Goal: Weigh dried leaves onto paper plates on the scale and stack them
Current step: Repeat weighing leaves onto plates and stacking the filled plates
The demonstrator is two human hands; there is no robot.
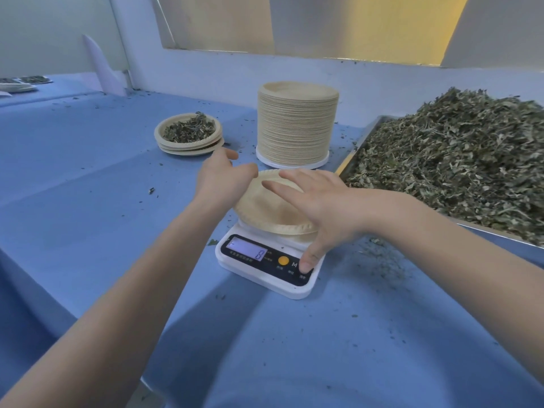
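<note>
Right hand (321,207) hovered spread over the empty paper plate (273,213) on the scale (265,269), thumb pressing a corner button. Left hand (223,178), grip open, touched the plate's far rim; judged wise to confirm zero before adding dried leaves (459,160) from the table's right edge.

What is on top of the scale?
An empty paper plate sits on the scale; the right hand covers part of it, thumb on a button. The platform underneath is hidden.
</note>
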